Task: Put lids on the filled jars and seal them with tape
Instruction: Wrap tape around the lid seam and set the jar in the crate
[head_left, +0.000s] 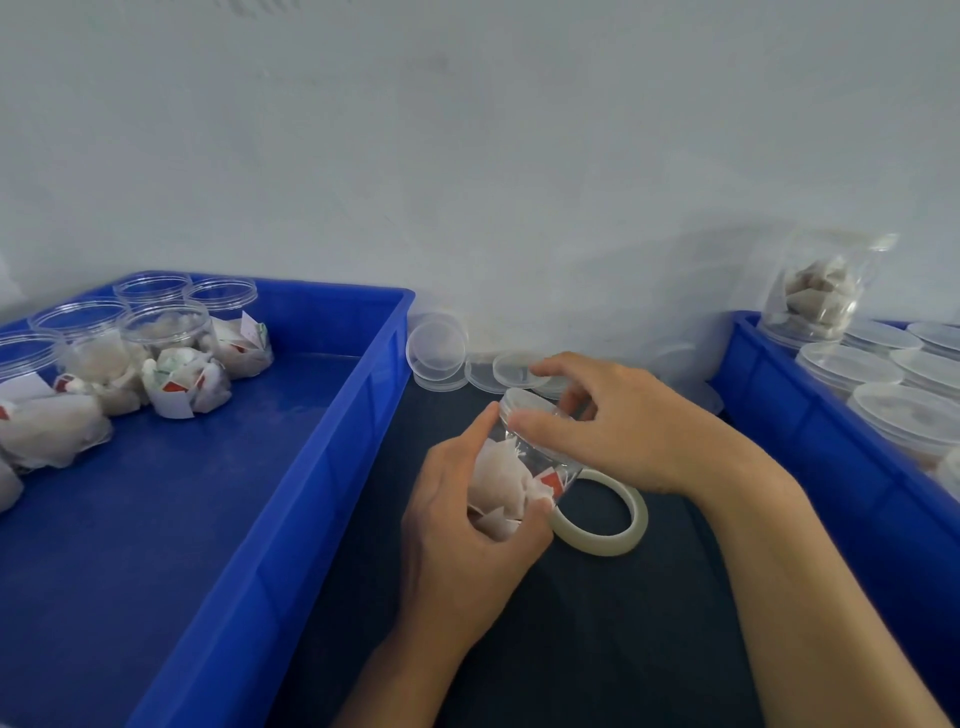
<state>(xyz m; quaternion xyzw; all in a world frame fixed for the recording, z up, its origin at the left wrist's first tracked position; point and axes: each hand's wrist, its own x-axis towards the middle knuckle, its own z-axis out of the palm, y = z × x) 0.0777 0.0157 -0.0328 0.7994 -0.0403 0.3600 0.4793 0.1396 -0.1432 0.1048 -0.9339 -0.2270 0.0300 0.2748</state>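
My left hand (462, 525) grips a clear jar (511, 478) filled with white tea bags, tilted away from me over the dark table. My right hand (618, 421) holds the clear lid (524, 402) at the jar's mouth, thumb and fingers around its rim. A roll of pale tape (605, 517) lies flat on the table just right of the jar, partly hidden behind it. Several loose clear lids (441, 353) lie by the wall beyond my hands.
A large blue tray (322, 447) on the left holds several open filled jars (171, 358) in its far corner. At the right, another blue tray (810, 447) holds several lidded jars (852, 364), with one filled jar (821, 291) stacked on top. A pale wall stands close behind.
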